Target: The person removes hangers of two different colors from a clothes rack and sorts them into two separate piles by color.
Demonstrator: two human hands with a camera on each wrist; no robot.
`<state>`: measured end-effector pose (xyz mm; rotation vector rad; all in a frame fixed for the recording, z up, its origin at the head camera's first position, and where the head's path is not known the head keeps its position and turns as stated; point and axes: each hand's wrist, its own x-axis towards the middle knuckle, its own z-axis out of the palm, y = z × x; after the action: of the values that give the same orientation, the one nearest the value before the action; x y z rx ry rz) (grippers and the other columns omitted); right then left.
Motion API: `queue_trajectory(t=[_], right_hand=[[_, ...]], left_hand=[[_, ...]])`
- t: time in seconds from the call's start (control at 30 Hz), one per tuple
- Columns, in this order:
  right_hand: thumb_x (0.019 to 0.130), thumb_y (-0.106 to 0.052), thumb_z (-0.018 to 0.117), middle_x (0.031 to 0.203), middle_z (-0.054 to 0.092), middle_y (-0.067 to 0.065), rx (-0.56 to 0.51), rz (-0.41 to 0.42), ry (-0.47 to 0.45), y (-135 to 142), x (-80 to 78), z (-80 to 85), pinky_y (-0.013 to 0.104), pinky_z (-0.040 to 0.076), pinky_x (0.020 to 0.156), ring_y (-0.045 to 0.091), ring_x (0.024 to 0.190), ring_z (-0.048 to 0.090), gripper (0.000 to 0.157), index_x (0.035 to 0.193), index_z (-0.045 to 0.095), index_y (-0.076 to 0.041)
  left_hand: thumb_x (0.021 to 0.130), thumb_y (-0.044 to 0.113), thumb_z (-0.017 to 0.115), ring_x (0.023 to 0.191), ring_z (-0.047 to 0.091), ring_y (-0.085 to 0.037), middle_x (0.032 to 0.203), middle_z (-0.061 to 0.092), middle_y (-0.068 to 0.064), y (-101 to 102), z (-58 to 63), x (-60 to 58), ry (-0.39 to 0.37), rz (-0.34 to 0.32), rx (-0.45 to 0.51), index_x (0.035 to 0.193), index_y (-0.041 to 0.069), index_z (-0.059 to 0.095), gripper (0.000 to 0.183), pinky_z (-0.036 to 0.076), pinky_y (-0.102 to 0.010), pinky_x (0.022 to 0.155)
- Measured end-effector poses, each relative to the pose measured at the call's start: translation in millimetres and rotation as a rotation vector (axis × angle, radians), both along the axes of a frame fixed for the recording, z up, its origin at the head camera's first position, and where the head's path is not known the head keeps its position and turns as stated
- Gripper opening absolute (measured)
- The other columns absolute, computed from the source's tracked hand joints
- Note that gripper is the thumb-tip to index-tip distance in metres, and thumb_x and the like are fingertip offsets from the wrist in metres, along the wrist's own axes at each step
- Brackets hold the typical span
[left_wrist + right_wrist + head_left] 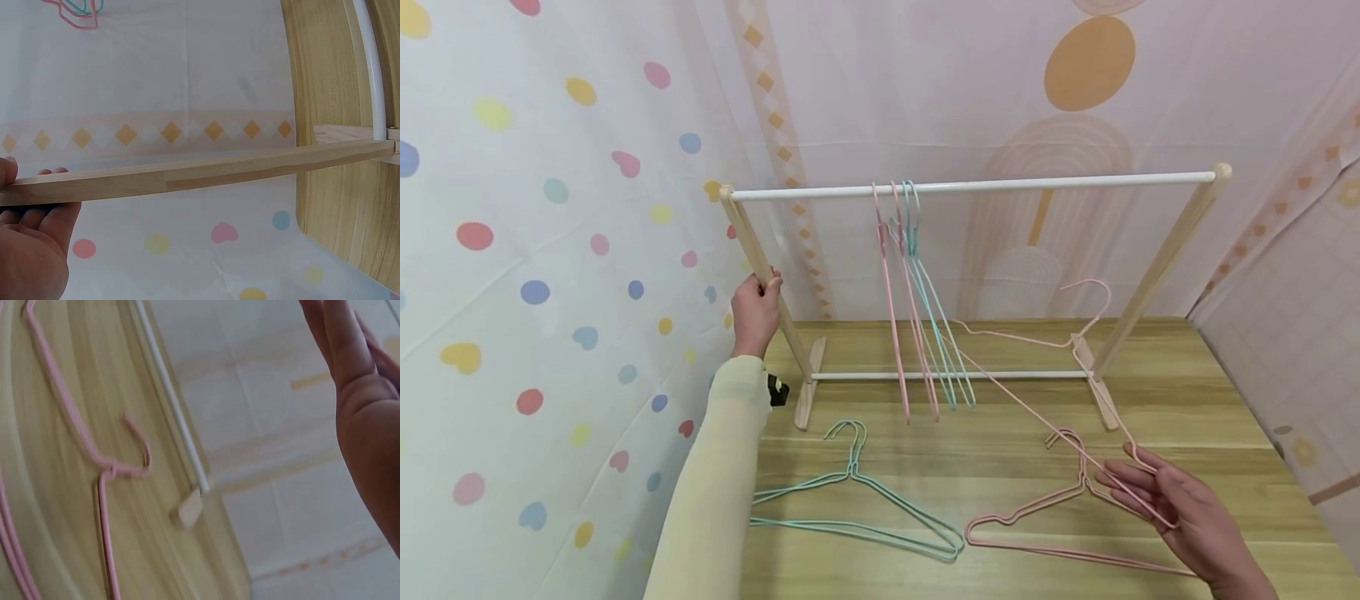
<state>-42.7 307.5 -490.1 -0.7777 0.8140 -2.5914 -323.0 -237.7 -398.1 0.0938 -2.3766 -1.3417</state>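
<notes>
Head view: the left hand [756, 312] grips the left post [747, 233] of a clothes rack [977, 187], fingers closed round the wood; the left wrist view agrees. At the rack's right front, the right hand [1187, 508] holds a pink wire hanger [1067, 343] near its lower corner, fingers narrow on the wire, hook end towards the rack's right foot. Hung left of centre on the rack's white rail [1052, 182] are pink hangers [892, 325] and turquoise hangers [912, 243]. In front of the rack, on the worktop [1000, 458], lie further turquoise hangers [852, 468] and pink hangers [1082, 473].

Judgement: the step in hand appears to be steadying the rack while presenting the hanger; the next move calls for lifting its hook above the rail. Brands, labels, writing: none legible.
</notes>
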Motion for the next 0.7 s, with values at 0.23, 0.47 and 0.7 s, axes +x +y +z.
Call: queue_trajectory(t=[0.23, 0.47, 0.7], right_hand=[[0.1, -0.004, -0.014, 0.146, 0.031, 0.032, 0.07, 0.096, 0.037, 30.3, 4.3, -6.8, 0.048, 0.024, 0.106, 0.047, 0.132, 0.031, 0.058, 0.149, 0.013, 0.013], [0.101, -0.008, -0.013, 0.146, 0.039, 0.023, 0.189, 0.181, -0.067, 64.7, 7.8, -11.1, 0.044, 0.033, 0.103, 0.042, 0.129, 0.038, 0.065, 0.151, 0.028, 0.002], [0.103, -0.009, -0.01, 0.142, 0.046, 0.019, 0.293, 0.279, -0.173, 97.9, 10.7, -16.3, 0.044, 0.04, 0.098, 0.04, 0.125, 0.045, 0.067, 0.148, 0.039, -0.003]], left_hand=[[0.102, 0.036, 0.052, 0.083, 0.055, -0.026, 0.11, 0.066, -0.016, 0.7, 0.9, 0.1, -0.007, 0.007, -0.012, 0.121, 0.006, 0.066, 0.038, 0.046, -0.039, 0.071], [0.102, 0.036, 0.051, 0.081, 0.054, -0.026, 0.107, 0.066, -0.016, 1.2, 0.9, -0.5, -0.009, 0.017, -0.014, 0.121, 0.006, 0.066, 0.039, 0.046, -0.039, 0.07], [0.102, 0.035, 0.051, 0.081, 0.055, -0.025, 0.105, 0.066, -0.016, 1.7, -0.8, 0.4, -0.006, 0.02, -0.014, 0.12, 0.007, 0.066, 0.037, 0.046, -0.038, 0.07]])
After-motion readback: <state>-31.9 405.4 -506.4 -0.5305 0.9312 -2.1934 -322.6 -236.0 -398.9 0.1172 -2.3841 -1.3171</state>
